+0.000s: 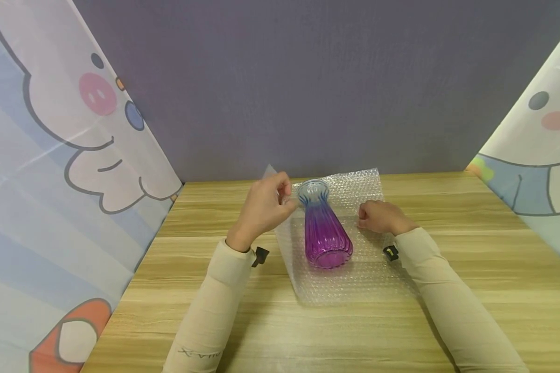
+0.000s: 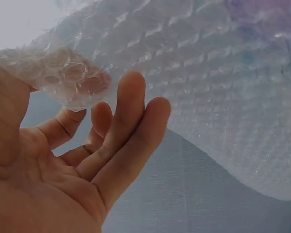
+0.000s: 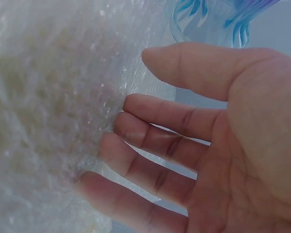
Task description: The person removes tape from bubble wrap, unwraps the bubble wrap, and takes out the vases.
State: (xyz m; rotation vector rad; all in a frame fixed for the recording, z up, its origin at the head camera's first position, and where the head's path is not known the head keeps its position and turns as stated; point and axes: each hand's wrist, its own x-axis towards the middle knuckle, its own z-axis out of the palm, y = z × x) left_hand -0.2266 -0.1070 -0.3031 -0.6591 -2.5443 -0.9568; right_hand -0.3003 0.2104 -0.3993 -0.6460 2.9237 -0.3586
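Note:
A ribbed glass vase (image 1: pixel 327 233), fading from blue at its flared mouth to purple at its base, lies on its side on a sheet of bubble wrap (image 1: pixel 350 290). Its mouth points to the back of the table. My left hand (image 1: pixel 263 207) pinches the sheet's left edge beside the mouth and holds it raised. In the left wrist view the lifted bubble wrap (image 2: pixel 199 87) covers the thumb tip, while the other fingers (image 2: pixel 131 121) curve beneath it. To the vase's right, my right hand (image 1: pixel 380 216) rests its slightly bent fingertips (image 3: pixel 111 150) on the sheet, thumb apart.
The wood-grain table (image 1: pixel 205 269) extends on both sides of the sheet. A dark grey panel (image 1: pixel 326 88) rises along its back edge. Cartoon-printed cloths (image 1: pixel 51 155) hang at left and right. Small black wrist mounts (image 1: pixel 391 253) sit by both cuffs.

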